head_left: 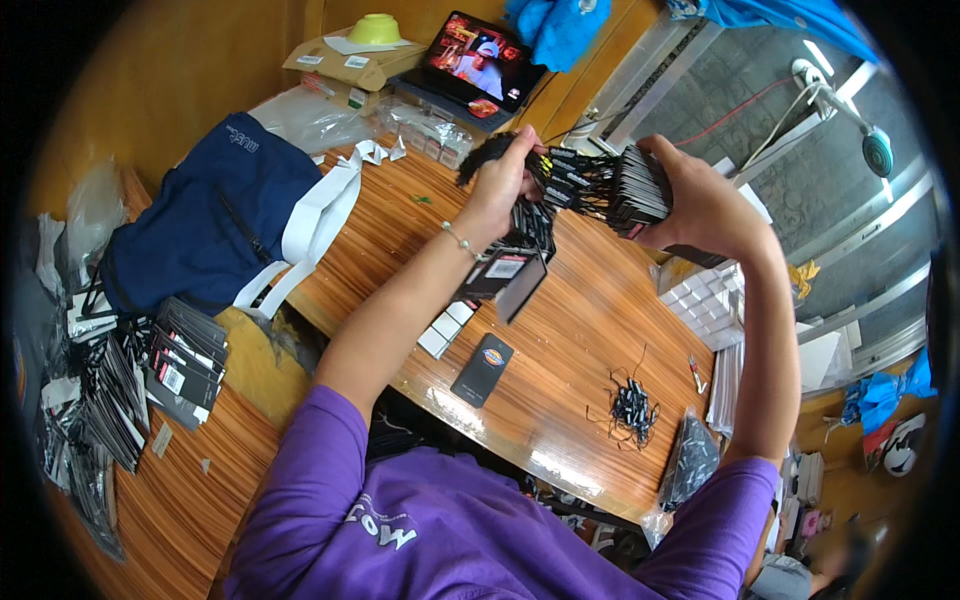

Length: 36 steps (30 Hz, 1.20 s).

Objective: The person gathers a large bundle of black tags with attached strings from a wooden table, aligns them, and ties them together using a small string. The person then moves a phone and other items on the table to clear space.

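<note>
My left hand [497, 192] is closed around the cords at the upper end of a bunch of black hang tags, with dark cord ends sticking out past the fingers. Some hang tags [515, 262] dangle below that hand, one showing a white barcode label. My right hand [708, 205] wraps round a thick stack of hang tags [638, 188] seen edge-on. Black cords with small plastic seals [575, 178] stretch between both hands. A single black hang tag [482, 370] lies flat on the table below, beside a white label sheet [447, 328].
On the wooden table [560, 400] lies a heap of loose black cords [634, 408]. White boxes [705, 300] line its right side. A navy bag [205, 215] and piled hang tags [185, 360] are at left. A laptop [480, 65] and cardboard box [350, 65] stand at the back.
</note>
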Each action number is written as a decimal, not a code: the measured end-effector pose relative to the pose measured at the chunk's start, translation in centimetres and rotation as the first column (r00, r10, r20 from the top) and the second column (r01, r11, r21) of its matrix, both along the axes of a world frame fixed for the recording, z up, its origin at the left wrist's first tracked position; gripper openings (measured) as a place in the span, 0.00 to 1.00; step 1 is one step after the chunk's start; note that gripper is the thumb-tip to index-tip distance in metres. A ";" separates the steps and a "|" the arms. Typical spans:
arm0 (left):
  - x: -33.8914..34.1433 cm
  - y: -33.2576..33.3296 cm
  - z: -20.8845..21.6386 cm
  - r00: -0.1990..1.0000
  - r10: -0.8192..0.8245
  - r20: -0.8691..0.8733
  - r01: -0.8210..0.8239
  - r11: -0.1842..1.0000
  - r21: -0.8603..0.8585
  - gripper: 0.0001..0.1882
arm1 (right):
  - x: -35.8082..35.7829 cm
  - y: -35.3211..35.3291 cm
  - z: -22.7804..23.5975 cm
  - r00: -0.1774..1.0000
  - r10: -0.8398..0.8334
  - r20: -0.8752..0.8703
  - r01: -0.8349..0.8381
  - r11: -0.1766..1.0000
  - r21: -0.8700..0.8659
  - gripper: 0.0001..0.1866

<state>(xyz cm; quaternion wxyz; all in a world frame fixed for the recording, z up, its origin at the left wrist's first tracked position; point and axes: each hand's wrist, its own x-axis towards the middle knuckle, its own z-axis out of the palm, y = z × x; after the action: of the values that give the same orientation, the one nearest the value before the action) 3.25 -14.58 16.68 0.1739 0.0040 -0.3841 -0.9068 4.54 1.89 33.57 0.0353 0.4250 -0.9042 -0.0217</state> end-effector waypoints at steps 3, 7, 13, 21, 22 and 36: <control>-0.7 -1.0 0.7 1.000 0.010 -0.014 -0.012 0.989 -0.145 0.16 | 0.2 1.9 -2.4 0.999 0.019 0.046 -0.008 0.973 -0.231 0.38; -1.4 -0.6 2.5 0.988 0.102 -0.115 -0.146 0.851 -0.505 0.20 | 1.4 4.4 -6.1 0.993 -0.078 0.086 0.106 0.907 -0.408 0.41; -1.9 -1.1 5.7 0.972 0.107 -0.208 -0.234 0.487 -0.841 0.24 | 2.2 3.8 -12.1 0.973 -0.107 0.202 0.218 0.701 -0.679 0.43; 0.8 1.3 11.9 0.990 0.106 0.088 0.094 -0.052 -0.994 0.50 | 3.7 0.7 -17.0 0.937 0.024 0.348 0.326 0.301 -0.896 0.44; 1.0 1.8 12.6 0.976 0.145 0.162 0.177 -0.098 -0.979 0.48 | 3.8 0.4 -17.3 0.937 0.058 0.344 0.317 0.268 -0.910 0.44; -0.2 1.4 11.1 0.977 0.025 0.213 0.211 0.068 -0.975 0.40 | 2.0 4.7 -13.4 0.995 0.008 0.098 0.086 0.407 -0.910 0.22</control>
<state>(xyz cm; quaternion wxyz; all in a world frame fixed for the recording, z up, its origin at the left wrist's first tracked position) 3.06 -13.15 27.76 0.0377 -0.0612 -0.9104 -0.4075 6.53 6.61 20.15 0.2215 0.3165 -0.7806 0.4913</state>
